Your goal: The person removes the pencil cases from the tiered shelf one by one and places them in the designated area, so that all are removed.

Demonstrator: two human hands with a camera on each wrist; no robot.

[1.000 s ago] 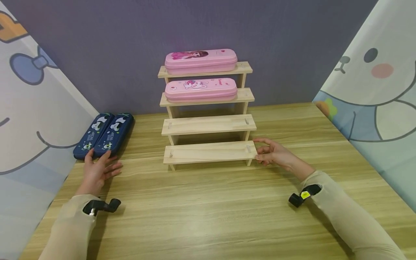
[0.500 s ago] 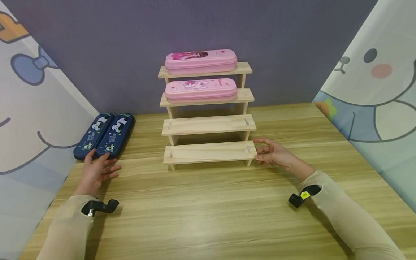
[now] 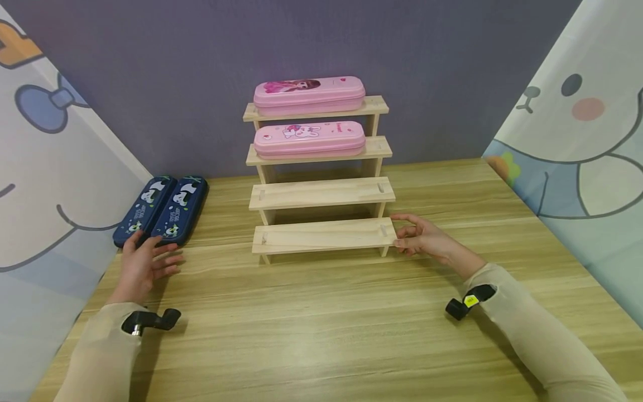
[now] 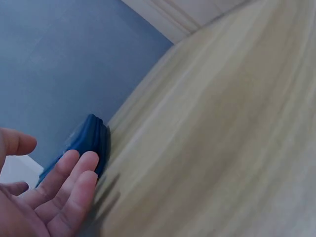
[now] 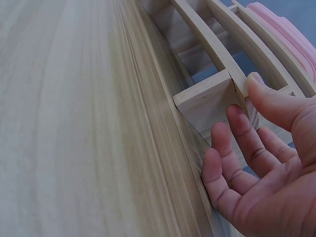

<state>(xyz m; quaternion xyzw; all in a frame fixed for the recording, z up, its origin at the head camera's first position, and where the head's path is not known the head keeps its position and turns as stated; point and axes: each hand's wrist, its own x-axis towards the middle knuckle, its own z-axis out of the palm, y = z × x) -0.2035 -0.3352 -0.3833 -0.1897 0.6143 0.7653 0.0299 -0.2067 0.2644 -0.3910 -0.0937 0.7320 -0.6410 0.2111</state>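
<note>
Two navy pencil cases with panda pictures lie side by side on the left of the table: the left case (image 3: 143,206) and the right case (image 3: 181,207). My left hand (image 3: 138,269) is at their near ends, fingers spread and holding nothing; in the left wrist view its fingers overlap a navy case (image 4: 91,136). At the right end of the bottom step of a stepped wooden rack (image 3: 321,237), my right hand (image 3: 424,240) pinches the board, thumb on the edge and fingers below. A pink princess pencil case (image 3: 308,99) lies on the top step, a pink rabbit pencil case (image 3: 308,142) one below.
The rack's two lower steps are bare wood. Behind the wood-grain table (image 3: 301,324) rises a grey-purple wall (image 3: 427,72). Cartoon-printed panels close in both sides, the left panel (image 3: 55,178) right beside the navy cases.
My left hand has drifted slightly left, its fingers still spread near the navy cases. My right hand keeps its place at the rack, and the pink cases stay put.
</note>
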